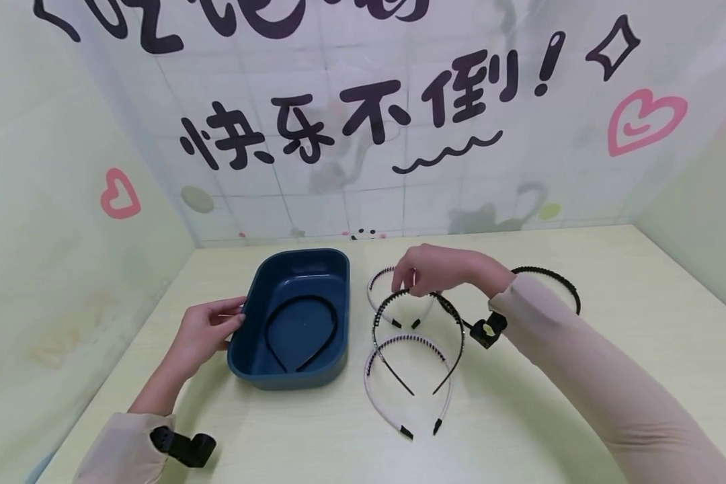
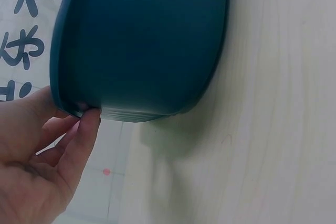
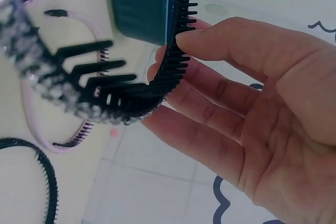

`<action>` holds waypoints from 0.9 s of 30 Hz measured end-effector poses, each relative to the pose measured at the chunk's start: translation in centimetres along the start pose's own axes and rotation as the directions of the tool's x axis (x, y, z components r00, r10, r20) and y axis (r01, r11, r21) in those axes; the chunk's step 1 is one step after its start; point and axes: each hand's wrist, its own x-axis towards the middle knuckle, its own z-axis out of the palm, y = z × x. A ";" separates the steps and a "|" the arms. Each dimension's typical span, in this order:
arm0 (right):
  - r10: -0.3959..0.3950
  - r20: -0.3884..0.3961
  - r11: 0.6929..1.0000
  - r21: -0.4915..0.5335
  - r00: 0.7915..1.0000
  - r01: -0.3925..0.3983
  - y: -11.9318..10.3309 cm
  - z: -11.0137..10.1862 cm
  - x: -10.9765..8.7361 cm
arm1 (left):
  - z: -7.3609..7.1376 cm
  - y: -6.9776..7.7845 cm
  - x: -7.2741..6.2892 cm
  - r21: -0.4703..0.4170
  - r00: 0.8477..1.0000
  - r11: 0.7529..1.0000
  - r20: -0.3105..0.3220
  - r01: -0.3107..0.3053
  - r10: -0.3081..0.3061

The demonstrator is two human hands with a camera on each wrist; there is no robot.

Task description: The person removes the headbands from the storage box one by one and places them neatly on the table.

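Observation:
My left hand (image 1: pixel 202 333) pinches the left rim of a dark blue plastic basin (image 1: pixel 339 366), thumb and fingers on either side of it in the left wrist view. Inside the basin lies a thin black headband (image 1: pixel 302 297). My right hand (image 1: pixel 432 267) holds a black toothed headband (image 3: pixel 52 90) by the top of its arc, and its ends hang down toward me. Shiny clear stones cover its outer side. Below and behind it on the table are two pale lilac headbands with dark teeth, a front one (image 1: pixel 370 396) and a back one (image 1: pixel 370 286).
To the right, a black headband (image 1: pixel 571 289) lies partly hidden by my right sleeve (image 1: pixel 550 336). The pale wooden table (image 1: pixel 278 437) meets a printed backdrop (image 1: pixel 363 188) at the back, with cloth-covered sides left and right.

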 end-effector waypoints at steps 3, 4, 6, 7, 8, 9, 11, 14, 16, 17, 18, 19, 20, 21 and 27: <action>0.001 -0.004 1.000 0.016 1.000 -0.001 0.5 0.2 -0.7 | 0.0 -0.1 0.0 -0.002 1.000 1.000 0.001 0.000 0.000; 0.002 -0.006 1.000 0.021 1.000 -0.002 0.6 0.3 -0.9 | 0.0 -0.1 0.0 -0.003 1.000 1.000 0.001 0.000 0.000; 0.005 -0.006 0.999 0.035 1.000 -0.005 0.9 0.4 -1.2 | 0.0 -0.2 0.0 -0.007 1.000 1.000 0.000 0.004 -0.004; 0.009 -0.005 0.999 0.041 1.000 -0.009 1.1 0.5 -1.4 | 0.0 -0.3 -0.1 -0.010 1.000 1.000 0.000 0.007 -0.007; 0.014 -0.002 0.999 0.044 1.000 -0.014 1.3 0.6 -1.6 | 0.0 -0.3 -0.1 -0.012 1.000 1.000 0.000 0.009 -0.009; 0.021 0.002 0.999 0.050 1.000 -0.021 1.4 0.7 -1.8 | 0.0 -0.3 -0.1 -0.014 1.000 1.000 0.000 0.012 -0.012; 0.034 0.011 0.998 0.051 0.999 -0.035 1.8 0.9 -2.2 | 0.0 -0.3 -0.1 -0.018 1.000 1.000 -0.001 0.017 -0.017; 0.051 0.020 0.997 0.050 0.998 -0.052 2.2 1.0 -2.9 | 0.1 -0.3 -0.1 -0.018 1.000 1.000 0.000 0.023 -0.023; 0.059 0.021 0.997 0.047 0.998 -0.059 2.5 1.1 -3.4 | 0.1 -0.2 -0.1 -0.017 1.000 1.000 0.001 0.024 -0.024; 0.061 0.020 0.997 0.048 0.998 -0.062 2.7 1.2 -3.6 | 0.1 -0.2 -0.1 -0.015 1.000 1.000 0.001 0.023 -0.023; 0.061 0.019 0.997 0.050 0.998 -0.062 2.8 1.2 -3.9 | 0.1 -0.2 -0.1 -0.014 1.000 1.000 0.002 0.022 -0.022; 0.061 0.017 0.997 0.053 0.998 -0.062 2.9 1.3 -4.1 | 0.1 -0.1 -0.1 -0.012 1.000 1.000 0.002 0.020 -0.020; 0.058 0.016 0.997 0.054 0.998 -0.059 3.0 1.4 -4.4 | 0.1 -0.1 -0.1 -0.010 1.000 1.000 0.002 0.016 -0.016; 0.060 0.013 0.997 0.055 0.998 -0.060 3.1 1.4 -4.7 | 0.1 -0.1 0.0 -0.008 1.000 1.000 0.002 0.012 -0.012; 0.088 0.010 0.994 0.058 0.996 -0.089 3.9 1.9 -6.1 | 0.0 -0.2 0.1 -0.007 1.000 1.000 0.004 -0.003 0.003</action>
